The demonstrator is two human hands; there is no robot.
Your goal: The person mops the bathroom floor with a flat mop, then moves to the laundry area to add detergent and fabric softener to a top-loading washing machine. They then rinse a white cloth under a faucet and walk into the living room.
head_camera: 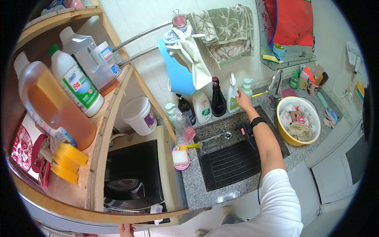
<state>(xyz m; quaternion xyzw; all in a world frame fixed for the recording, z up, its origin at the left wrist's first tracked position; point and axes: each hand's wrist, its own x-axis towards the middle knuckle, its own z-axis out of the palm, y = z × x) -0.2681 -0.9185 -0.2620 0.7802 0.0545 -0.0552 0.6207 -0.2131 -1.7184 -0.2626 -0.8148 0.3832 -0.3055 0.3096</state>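
Note:
My right hand [244,100] reaches over the sink to the back of the counter. Its fingers are at the right edge of a white spray bottle [232,96] with a green label; whether they grip it cannot be told. A pale green pump bottle [247,86] stands just behind that hand. On the right wrist is a black band [258,121], and a black device [247,133] with a cable is by the forearm. My left hand [126,230] shows only partly at the bottom edge, fingers curled by the wooden shelf's front board [124,218].
A black sink [207,130] holds a ribbed drainboard [231,166]. Right of the faucet [276,83], a yellow basin [291,137] holds cloth items. Several bottles line the wall. Left are a wooden shelf [109,118] with jugs and a dark-lidded washing machine [161,142].

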